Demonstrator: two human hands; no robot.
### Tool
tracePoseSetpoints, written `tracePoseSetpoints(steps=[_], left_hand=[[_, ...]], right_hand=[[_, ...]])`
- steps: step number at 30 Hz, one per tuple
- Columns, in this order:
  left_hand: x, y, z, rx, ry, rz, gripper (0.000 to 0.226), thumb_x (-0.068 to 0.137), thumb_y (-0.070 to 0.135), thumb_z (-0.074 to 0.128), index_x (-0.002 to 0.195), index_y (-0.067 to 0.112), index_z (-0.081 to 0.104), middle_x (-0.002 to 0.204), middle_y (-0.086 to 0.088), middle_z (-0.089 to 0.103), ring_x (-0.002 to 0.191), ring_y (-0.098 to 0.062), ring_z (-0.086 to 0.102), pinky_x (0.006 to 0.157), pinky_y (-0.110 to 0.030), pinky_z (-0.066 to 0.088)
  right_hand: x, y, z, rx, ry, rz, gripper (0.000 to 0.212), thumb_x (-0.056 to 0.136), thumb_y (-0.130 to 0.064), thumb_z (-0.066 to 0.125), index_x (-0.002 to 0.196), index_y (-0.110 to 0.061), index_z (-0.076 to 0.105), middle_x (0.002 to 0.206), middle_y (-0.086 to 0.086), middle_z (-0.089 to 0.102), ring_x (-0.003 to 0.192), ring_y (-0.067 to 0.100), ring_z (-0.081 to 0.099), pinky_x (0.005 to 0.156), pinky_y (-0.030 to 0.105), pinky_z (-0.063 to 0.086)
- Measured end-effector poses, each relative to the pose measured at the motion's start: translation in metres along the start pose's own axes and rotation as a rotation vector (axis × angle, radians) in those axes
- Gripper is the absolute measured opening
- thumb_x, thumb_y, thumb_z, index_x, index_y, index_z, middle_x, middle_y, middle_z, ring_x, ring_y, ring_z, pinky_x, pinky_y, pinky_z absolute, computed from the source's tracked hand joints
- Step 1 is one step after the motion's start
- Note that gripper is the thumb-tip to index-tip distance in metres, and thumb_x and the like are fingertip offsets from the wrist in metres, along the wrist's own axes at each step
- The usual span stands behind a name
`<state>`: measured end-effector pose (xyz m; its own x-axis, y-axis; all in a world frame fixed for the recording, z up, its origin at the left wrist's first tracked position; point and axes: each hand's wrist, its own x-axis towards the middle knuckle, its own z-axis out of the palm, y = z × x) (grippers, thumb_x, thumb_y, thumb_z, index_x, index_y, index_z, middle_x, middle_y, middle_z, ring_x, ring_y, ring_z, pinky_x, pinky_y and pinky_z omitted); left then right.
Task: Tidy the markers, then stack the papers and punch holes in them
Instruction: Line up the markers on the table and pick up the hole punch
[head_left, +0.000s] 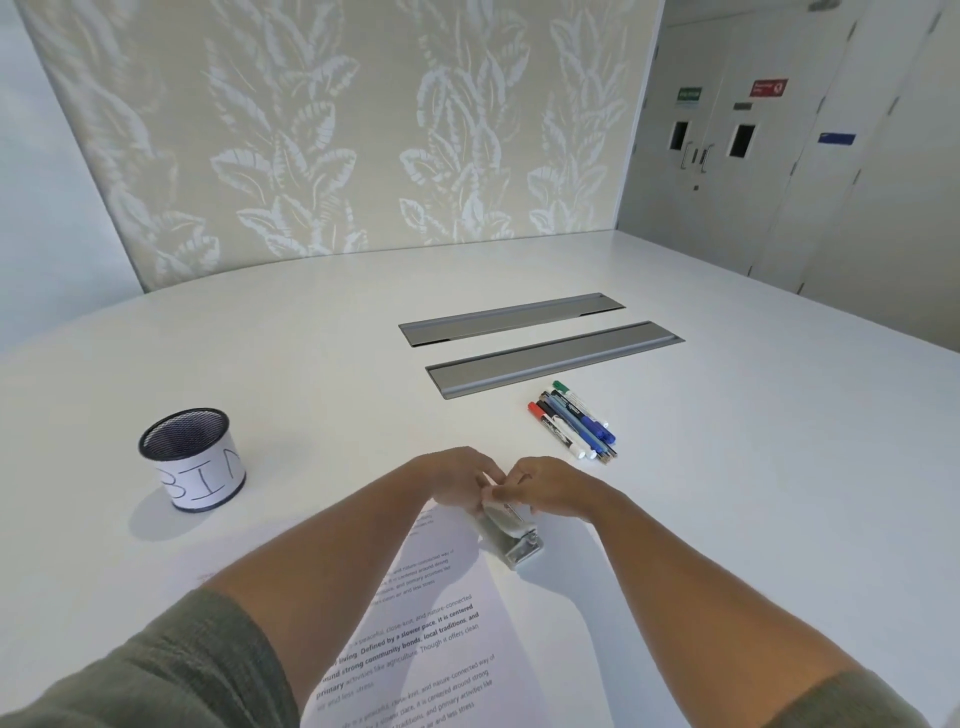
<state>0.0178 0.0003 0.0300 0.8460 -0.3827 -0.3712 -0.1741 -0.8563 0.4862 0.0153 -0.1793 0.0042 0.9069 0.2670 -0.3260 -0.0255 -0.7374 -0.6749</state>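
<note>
White table (311, 364), hands (511, 486) on punch (511, 538)

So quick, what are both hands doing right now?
Left hand: fingers curled on the hole punch, over the papers.
Right hand: also gripping the hole punch.

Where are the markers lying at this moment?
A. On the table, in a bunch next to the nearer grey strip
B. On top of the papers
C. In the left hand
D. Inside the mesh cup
A: the markers lie bunched on the table just before the nearer grey strip, apart from the mesh cup, the papers and both hands.
</note>
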Motion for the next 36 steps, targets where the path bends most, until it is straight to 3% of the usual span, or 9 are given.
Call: tracePoseSetpoints(steps=[7, 11, 18, 20, 23, 25, 28, 31, 36], left_hand=[[-0.005, -0.013, 0.027, -0.12, 0.217, -0.007, 0.036, 0.082, 0.008, 0.065, 0.114, 0.024, 0.072, 0.115, 0.002, 0.069, 0.107, -0.018, 0.063, 0.086, -0.028, 0.052], [-0.005, -0.018, 0.036, -0.13, 0.297, -0.004, 0.031, 0.082, 0.011, 0.066, 0.11, 0.022, 0.072, 0.112, 0.002, 0.069, 0.105, -0.018, 0.063, 0.089, -0.032, 0.053], [-0.001, -0.021, 0.037, -0.185, 0.543, -0.073, 0.025, 0.09, 0.017, 0.055, 0.108, 0.026, 0.068, 0.111, 0.002, 0.064, 0.102, -0.019, 0.06, 0.081, -0.027, 0.046], [0.001, -0.022, 0.03, -0.187, 0.616, -0.104, 0.024, 0.091, 0.019, 0.054, 0.11, 0.025, 0.065, 0.113, -0.001, 0.059, 0.104, -0.021, 0.059, 0.081, -0.029, 0.047], [0.005, -0.029, 0.016, -0.175, 0.698, -0.15, 0.028, 0.09, 0.016, 0.052, 0.114, 0.023, 0.062, 0.118, -0.004, 0.055, 0.108, -0.023, 0.057, 0.081, -0.03, 0.046], [0.007, -0.037, 0.007, -0.177, 0.736, -0.179, 0.029, 0.09, 0.015, 0.051, 0.116, 0.021, 0.062, 0.119, -0.005, 0.054, 0.11, -0.025, 0.057, 0.084, -0.033, 0.047], [0.009, -0.048, -0.005, -0.168, 0.771, -0.217, 0.029, 0.09, 0.019, 0.052, 0.117, 0.019, 0.061, 0.119, -0.006, 0.054, 0.109, -0.027, 0.057, 0.086, -0.034, 0.046], [0.012, -0.057, -0.016, -0.178, 0.811, -0.252, 0.027, 0.091, 0.021, 0.054, 0.117, 0.017, 0.062, 0.119, -0.008, 0.055, 0.107, -0.028, 0.059, 0.086, -0.036, 0.047], [0.02, -0.072, -0.034, -0.213, 0.854, -0.303, 0.026, 0.091, 0.02, 0.056, 0.116, 0.015, 0.061, 0.118, -0.009, 0.055, 0.105, -0.03, 0.06, 0.084, -0.035, 0.046]], right_hand=[[-0.013, -0.008, 0.004, -0.296, -0.153, 0.113, 0.091, 0.041, -0.065, 0.085, 0.119, -0.033, 0.051, 0.109, -0.01, 0.059, 0.098, 0.012, 0.059, 0.076, 0.029, 0.046], [-0.014, -0.009, 0.007, -0.451, -0.13, 0.102, 0.074, 0.052, -0.05, 0.084, 0.114, -0.021, 0.059, 0.111, -0.003, 0.061, 0.1, 0.018, 0.06, 0.075, 0.031, 0.045], [-0.003, -0.019, 0.003, -0.382, -0.009, 0.024, 0.037, 0.061, -0.023, 0.075, 0.093, -0.016, 0.06, 0.098, 0.002, 0.059, 0.082, 0.015, 0.053, 0.062, 0.026, 0.04], [0.002, -0.025, 0.003, -0.332, 0.066, -0.011, 0.045, 0.058, -0.028, 0.073, 0.101, -0.017, 0.063, 0.102, 0.001, 0.06, 0.089, 0.018, 0.056, 0.068, 0.029, 0.047], [0.009, -0.037, 0.008, -0.136, 0.188, -0.043, 0.068, 0.048, -0.061, 0.067, 0.105, -0.023, 0.068, 0.1, 0.001, 0.063, 0.082, 0.017, 0.064, 0.063, 0.028, 0.051], [0.019, -0.044, 0.01, -0.069, 0.241, -0.061, 0.072, 0.051, -0.071, 0.065, 0.108, -0.027, 0.068, 0.102, 0.0, 0.062, 0.085, 0.018, 0.065, 0.069, 0.032, 0.056], [0.039, -0.051, 0.014, -0.13, 0.32, -0.071, 0.047, 0.076, -0.039, 0.069, 0.122, -0.03, 0.062, 0.119, 0.003, 0.056, 0.102, 0.02, 0.061, 0.084, 0.038, 0.057], [0.059, -0.062, 0.02, -0.078, 0.39, -0.083, 0.044, 0.081, -0.023, 0.065, 0.125, -0.024, 0.062, 0.123, 0.004, 0.055, 0.106, 0.021, 0.059, 0.084, 0.037, 0.056], [0.087, -0.079, 0.031, 0.032, 0.514, -0.05, 0.023, 0.082, -0.011, 0.06, 0.104, -0.009, 0.066, 0.115, 0.006, 0.056, 0.087, 0.018, 0.052, 0.071, 0.027, 0.043]])
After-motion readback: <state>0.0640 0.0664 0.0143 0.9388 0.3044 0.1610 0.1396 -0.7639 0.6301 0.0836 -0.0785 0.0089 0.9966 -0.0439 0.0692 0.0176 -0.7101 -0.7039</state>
